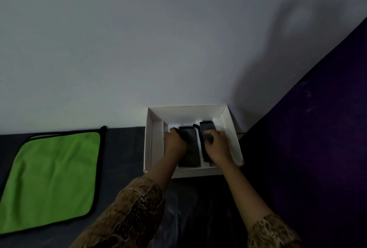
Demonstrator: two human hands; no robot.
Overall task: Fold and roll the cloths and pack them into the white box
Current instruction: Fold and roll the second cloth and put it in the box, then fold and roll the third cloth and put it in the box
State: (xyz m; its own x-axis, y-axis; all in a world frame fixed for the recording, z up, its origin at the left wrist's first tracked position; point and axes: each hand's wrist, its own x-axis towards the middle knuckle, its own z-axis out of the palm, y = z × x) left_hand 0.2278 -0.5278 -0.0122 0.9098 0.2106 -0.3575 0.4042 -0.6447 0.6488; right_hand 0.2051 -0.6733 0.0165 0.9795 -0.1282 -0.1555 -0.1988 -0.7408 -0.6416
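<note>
My right hand (215,144) is curled down over the right grey roll (206,128), fingers bent round its near half and clamped on it, pressing it into the white box (156,144). At about nine o'clock from it, my left hand (174,142) rests against the left grey roll (188,148); I think its fingers wrap the roll's far left edge, but the light is too dim to tell whether they grip or only push. The two rolls lie side by side along the box floor, a thin strip of white showing between them, and bare floor remains at the box's nine o'clock side. To seat these well, I would keep both palms flat on top so the rolls cannot spring open, slide them together toward the three o'clock wall, and let go only once they sit snug. That should leave the free lane wide enough for another roll. Well apart, at nine o'clock from the box, the green cloth (53,178) lies flat on the dark blue bedding (123,148), not yet folded.
</note>
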